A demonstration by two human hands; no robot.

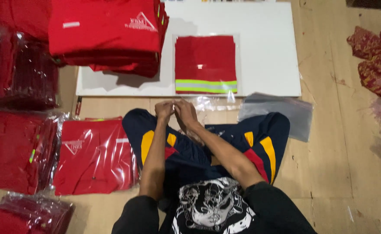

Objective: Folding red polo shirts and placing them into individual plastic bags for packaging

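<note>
At board's near edge, bagged red shirt is lying flat w/ clear flap hanging open; left hand & right hand are pinching together beside flap, contents unclear. Unbagged red stack is waiting; bagged piles are sitting at left.

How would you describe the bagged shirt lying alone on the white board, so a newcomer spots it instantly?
Find the white board on the floor ahead of the seated person. Near its front edge lies a folded red shirt in a clear bag. Unlike the unbagged red stack beside it, it lies singly and shows a yellow-green reflective stripe.
</note>
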